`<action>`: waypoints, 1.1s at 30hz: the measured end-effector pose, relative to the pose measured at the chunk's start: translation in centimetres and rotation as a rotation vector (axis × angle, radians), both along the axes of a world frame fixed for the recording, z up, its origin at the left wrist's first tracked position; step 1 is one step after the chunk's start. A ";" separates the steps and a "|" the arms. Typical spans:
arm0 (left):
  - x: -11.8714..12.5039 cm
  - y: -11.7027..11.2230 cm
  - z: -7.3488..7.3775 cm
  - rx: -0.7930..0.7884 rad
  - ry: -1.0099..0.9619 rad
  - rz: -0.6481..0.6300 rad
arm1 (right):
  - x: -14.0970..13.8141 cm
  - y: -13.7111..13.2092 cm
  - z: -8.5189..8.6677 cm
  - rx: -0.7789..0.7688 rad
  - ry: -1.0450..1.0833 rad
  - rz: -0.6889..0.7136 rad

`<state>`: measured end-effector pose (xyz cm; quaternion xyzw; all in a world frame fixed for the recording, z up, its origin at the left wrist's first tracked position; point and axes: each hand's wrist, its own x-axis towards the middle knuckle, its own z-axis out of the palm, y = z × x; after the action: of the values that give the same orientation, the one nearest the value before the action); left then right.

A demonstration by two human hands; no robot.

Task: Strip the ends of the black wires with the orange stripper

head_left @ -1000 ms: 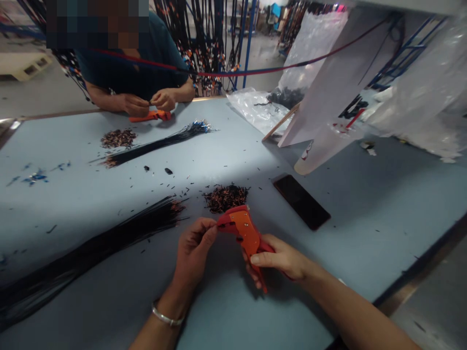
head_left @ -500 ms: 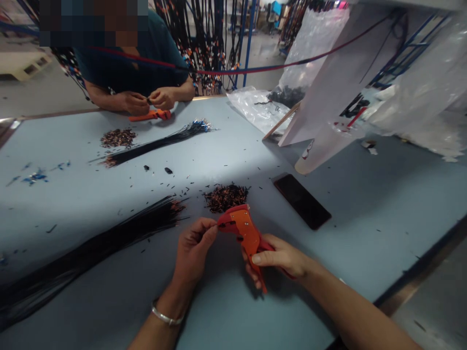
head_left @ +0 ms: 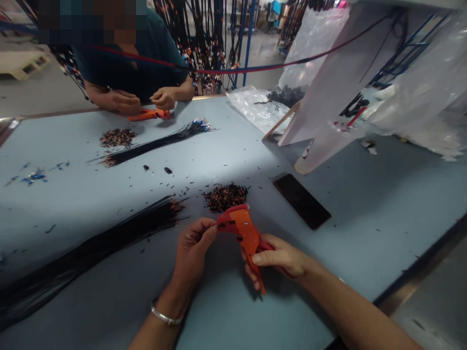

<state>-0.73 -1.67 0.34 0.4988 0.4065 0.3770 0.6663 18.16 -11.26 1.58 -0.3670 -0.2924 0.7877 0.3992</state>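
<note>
My right hand (head_left: 279,255) is wrapped round the handles of an orange and red wire stripper (head_left: 245,228), its head turned toward the left. My left hand (head_left: 195,245), a metal bangle on its wrist, is closed in a pinch right at the stripper's jaws. Between its fingertips is a thin black wire (head_left: 221,224), whose end lies in the jaws; most of it is hidden by the hand. Just beyond the tool lies a heap of short black and copper offcuts (head_left: 226,198). To the left stretches a bundle of black wires (head_left: 120,233) with copper-coloured ends.
Across the table (head_left: 233,321) a co-worker's hands (head_left: 162,98) are near another orange tool (head_left: 148,115). A second wire bundle (head_left: 156,143) and offcut pile (head_left: 117,138) lie there. On the right are a phone (head_left: 302,201), a tilted-looking cup (head_left: 324,146) and plastic bags (head_left: 419,92).
The co-worker's hands, close together before, have drawn apart, one shifting left. My own hands and the wire stripper stay almost still; less of the black wire shows at the jaws.
</note>
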 end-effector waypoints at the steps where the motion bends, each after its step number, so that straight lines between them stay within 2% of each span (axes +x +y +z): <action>1: 0.0 0.0 0.0 -0.002 0.001 0.001 | 0.0 0.0 0.0 0.002 -0.001 0.001; 12: 0.4 0.1 0.2 -0.079 -0.032 0.045 | -0.8 -0.2 -0.3 0.014 -0.078 -0.051; 17: 0.5 -0.2 0.7 -0.130 -0.067 0.073 | -1.1 -0.2 -0.4 0.020 -0.091 -0.070; 23: 0.8 -0.2 1.1 -0.175 -0.135 0.042 | -1.4 -0.2 -0.6 0.041 -0.130 -0.092; 33: 0.6 -0.1 1.0 -0.157 -0.134 0.028 | -1.7 -0.3 -0.4 0.086 -0.199 -0.116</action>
<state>-0.09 -1.74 1.34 0.4132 0.3959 0.3858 0.7237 16.45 -11.53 1.18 -0.4422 -0.3426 0.7096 0.4285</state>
